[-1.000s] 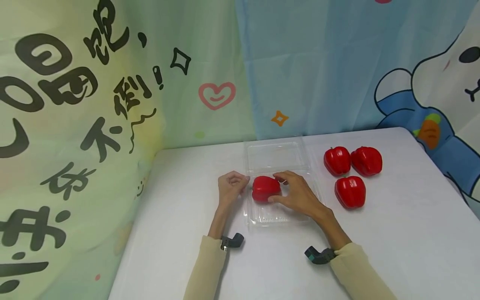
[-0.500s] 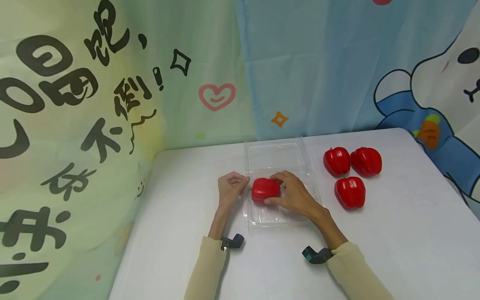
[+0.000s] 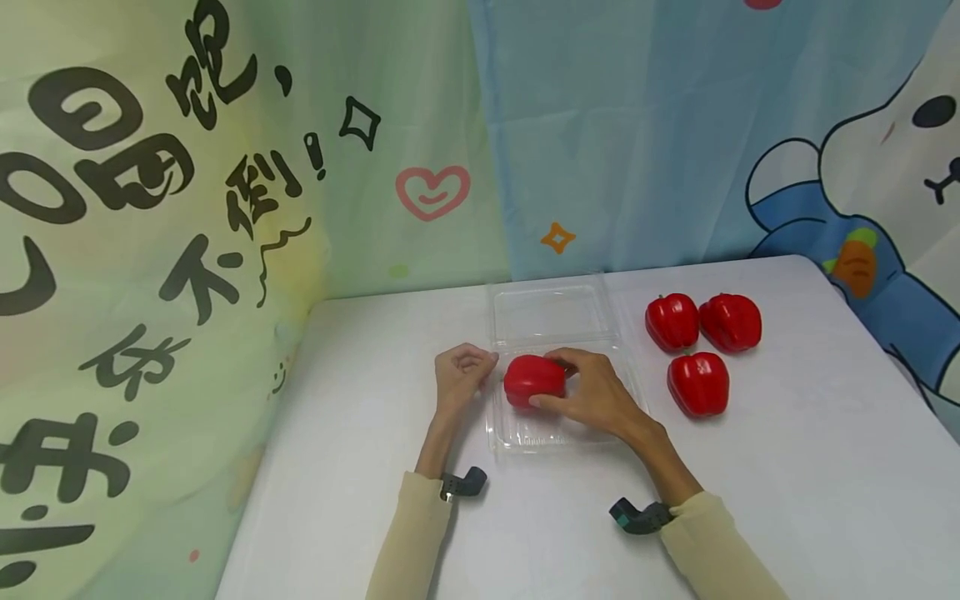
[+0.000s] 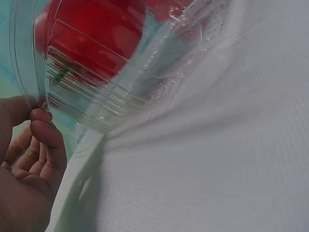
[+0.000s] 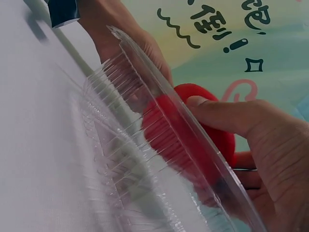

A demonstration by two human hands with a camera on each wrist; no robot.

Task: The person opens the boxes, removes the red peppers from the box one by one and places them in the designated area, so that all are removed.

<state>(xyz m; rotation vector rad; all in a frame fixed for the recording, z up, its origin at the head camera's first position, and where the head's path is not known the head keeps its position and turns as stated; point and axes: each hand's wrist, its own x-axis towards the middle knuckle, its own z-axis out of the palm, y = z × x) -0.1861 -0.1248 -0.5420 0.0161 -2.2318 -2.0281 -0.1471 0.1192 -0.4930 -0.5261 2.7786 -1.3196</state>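
A clear plastic clamshell box lies with its lid folded back on the far side. My left hand pinches the box's left rim between thumb and forefinger, as the left wrist view shows up close. With thumb and fingers round its right side, my right hand holds a red bell pepper in the left part of the box. In the right wrist view the pepper shows partly through the ribbed clear wall, the thumb across its top. The fingers behind it are mostly hidden.
Right of the box, three more red bell peppers stand in a cluster: one at back left, one at back right, one in front. A printed curtain hangs behind the white table.
The pepper has turned and shifted slightly inside the box, with my right hand moving along with it. My left hand stays at the rim.
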